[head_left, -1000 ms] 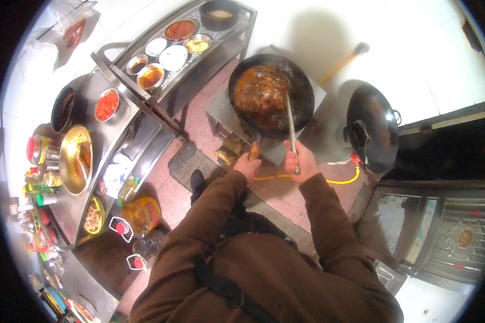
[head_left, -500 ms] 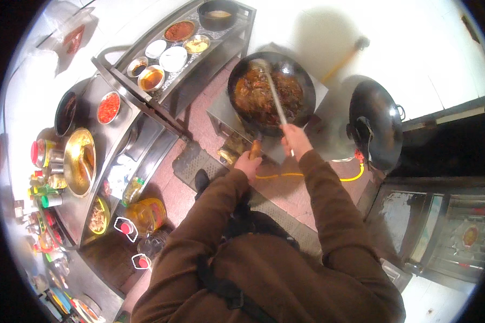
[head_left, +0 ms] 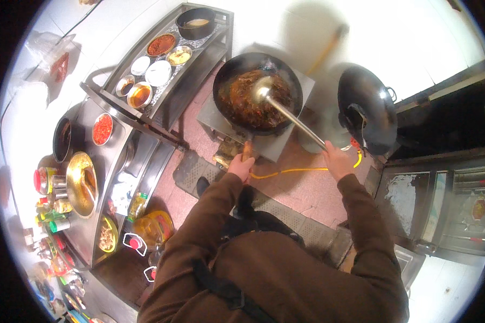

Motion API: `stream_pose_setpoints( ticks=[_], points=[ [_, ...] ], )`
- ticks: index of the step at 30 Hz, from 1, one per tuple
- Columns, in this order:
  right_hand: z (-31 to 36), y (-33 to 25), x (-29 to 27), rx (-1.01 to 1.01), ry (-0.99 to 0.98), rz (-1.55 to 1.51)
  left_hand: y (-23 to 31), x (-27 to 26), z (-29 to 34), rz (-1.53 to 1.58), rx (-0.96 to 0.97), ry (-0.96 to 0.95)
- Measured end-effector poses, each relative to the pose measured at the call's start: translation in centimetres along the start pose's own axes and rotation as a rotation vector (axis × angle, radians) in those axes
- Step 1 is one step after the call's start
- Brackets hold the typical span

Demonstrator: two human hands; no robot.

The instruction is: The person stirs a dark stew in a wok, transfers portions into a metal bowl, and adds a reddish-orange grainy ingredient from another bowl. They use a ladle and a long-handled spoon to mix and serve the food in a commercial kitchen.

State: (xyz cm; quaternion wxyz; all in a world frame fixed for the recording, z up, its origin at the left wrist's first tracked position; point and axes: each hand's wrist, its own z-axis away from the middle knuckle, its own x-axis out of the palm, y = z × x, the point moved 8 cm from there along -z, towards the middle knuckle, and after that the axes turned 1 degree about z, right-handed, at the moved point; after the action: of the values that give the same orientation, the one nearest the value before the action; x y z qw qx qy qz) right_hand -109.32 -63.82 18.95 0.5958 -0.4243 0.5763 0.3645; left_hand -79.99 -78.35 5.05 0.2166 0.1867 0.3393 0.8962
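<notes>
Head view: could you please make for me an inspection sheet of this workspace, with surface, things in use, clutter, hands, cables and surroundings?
Surface: boxy grey metal stand beneath a round black metal wok.
Things in use: the wok, containing brown saucy food; long-handled silver metal ladle, its bowl at the food, exact contact unclear.
Clutter: coloured lidded jars crowd the grey metal counter at left; small round bowls stand on the grey metal shelf unit.
Hands: left hand closed around the wok's brown wooden handle; right hand closed around the ladle's handle.
Cables: slim yellow hose near the wok; floor contact unclear.
Surroundings: white tiled wall; large round black pan at right.
</notes>
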Motion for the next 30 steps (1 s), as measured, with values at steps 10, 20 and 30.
stream_pose_setpoints(
  ticks=[10,20,30],
  points=[
    [11.4,-4.6,2.0,0.57,-0.537,-0.961,-2.5,-0.2,1.8,0.174,-0.064,-0.023],
    [2.8,-7.5,4.4,0.388,-0.139,-0.988,-5.3,-3.0,4.5,0.152,-0.07,-0.072],
    [2.0,-13.4,18.2,0.674,-0.404,-1.62,-23.4,-29.4,12.5,-0.359,-0.203,0.395]
  ],
)
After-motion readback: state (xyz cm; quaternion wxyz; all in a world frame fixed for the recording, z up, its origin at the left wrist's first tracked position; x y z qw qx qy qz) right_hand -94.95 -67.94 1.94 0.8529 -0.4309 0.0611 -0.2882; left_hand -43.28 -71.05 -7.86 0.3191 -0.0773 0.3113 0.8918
